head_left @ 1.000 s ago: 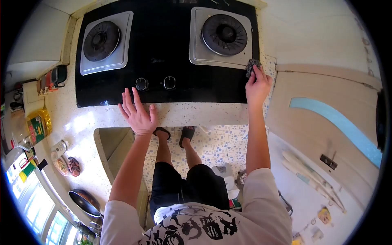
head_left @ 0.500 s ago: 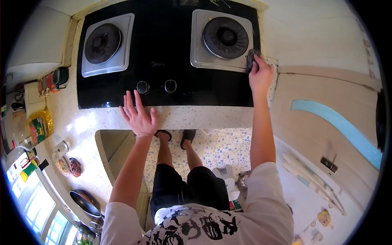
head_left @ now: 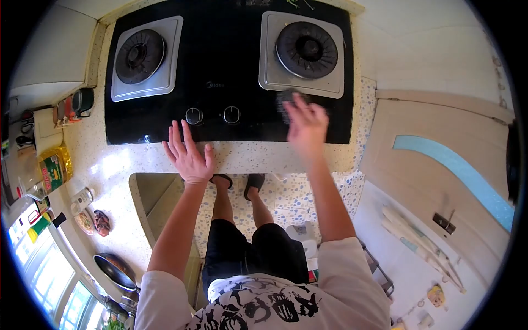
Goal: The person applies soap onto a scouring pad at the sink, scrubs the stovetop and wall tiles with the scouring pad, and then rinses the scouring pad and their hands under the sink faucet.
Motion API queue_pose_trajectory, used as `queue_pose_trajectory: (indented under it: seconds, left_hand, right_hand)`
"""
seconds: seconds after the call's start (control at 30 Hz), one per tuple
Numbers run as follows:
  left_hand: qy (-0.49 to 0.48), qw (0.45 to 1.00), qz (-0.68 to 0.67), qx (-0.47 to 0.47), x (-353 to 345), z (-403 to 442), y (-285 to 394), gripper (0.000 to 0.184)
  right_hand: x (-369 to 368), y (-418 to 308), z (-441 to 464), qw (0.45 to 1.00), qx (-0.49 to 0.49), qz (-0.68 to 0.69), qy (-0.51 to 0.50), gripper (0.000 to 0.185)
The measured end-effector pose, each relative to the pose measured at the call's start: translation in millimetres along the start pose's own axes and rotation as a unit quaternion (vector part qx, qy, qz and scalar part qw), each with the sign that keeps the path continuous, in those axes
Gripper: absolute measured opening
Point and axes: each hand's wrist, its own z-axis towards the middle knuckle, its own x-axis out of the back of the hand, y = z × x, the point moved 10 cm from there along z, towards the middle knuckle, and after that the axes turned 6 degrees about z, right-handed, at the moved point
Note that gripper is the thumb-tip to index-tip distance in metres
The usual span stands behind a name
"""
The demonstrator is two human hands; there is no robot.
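A dark, rough scouring pad is under the fingers of my right hand, close to the front edge of the right burner's metal plate. The hand is smeared by motion, but its fingers press on the pad. My left hand lies flat with fingers spread, across the front edge of the black gas stove, just below the left knob. Its fingers hold nothing. The right knob sits between my two hands. Round dark burners stand on both metal plates.
The pale speckled counter runs along the front and left. On it stand an oil bottle, a jar and a black frying pan. Green scraps lie at the stove's back. A door is at right.
My right hand has moved left and toward me with the scouring pad, from the plate's right corner to the black surface in front of it. My left hand has stayed in place.
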Motion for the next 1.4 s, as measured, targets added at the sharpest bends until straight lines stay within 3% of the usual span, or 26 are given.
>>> queue_pose_trajectory:
  seconds: [0.13, 0.37, 0.6, 0.8, 0.9, 1.07, 1.2, 1.4]
  left_hand:
    - [0.007, 1.0, 0.0, -0.001, 2.9, 1.1, 1.3, 0.077]
    - [0.01, 1.0, -0.007, 0.001, 4.1, 0.6, 0.4, 0.078]
    - [0.012, 1.0, -0.006, -0.001, 5.1, 0.4, 0.6, 0.079]
    - [0.007, 1.0, -0.005, 0.0, 4.5, 0.5, 1.9, 0.078]
    - [0.004, 1.0, -0.002, 0.0, 4.0, 1.3, 1.1, 0.078]
    - [0.009, 1.0, -0.006, 0.004, 5.7, 1.2, 2.3, 0.077]
    - [0.005, 1.0, -0.005, 0.003, 3.3, 0.5, 0.8, 0.077]
    - [0.005, 1.0, -0.003, 0.001, 4.0, 1.0, 0.1, 0.077]
  right_hand:
    - [-18.9, -43.2, 10.6, 0.996, 0.018, 0.085, 0.002, 0.048]
    - [63.5, 97.6, -22.9, 0.987, -0.115, -0.059, 0.096, 0.038]
    - [53.9, 105.3, 18.8, 0.987, -0.113, -0.081, 0.084, 0.041]
    - [57.8, 89.7, 18.3, 0.99, -0.06, -0.103, 0.072, 0.042]
    - [46.5, 70.0, 34.0, 0.998, -0.046, -0.023, 0.024, 0.04]
    - [24.2, 32.7, 36.5, 0.997, -0.045, -0.026, 0.061, 0.033]
    - [-4.1, -11.0, 33.3, 0.997, -0.053, 0.008, 0.06, 0.044]
    - [-35.7, -52.1, 70.5, 0.994, -0.012, 0.056, 0.098, 0.042]
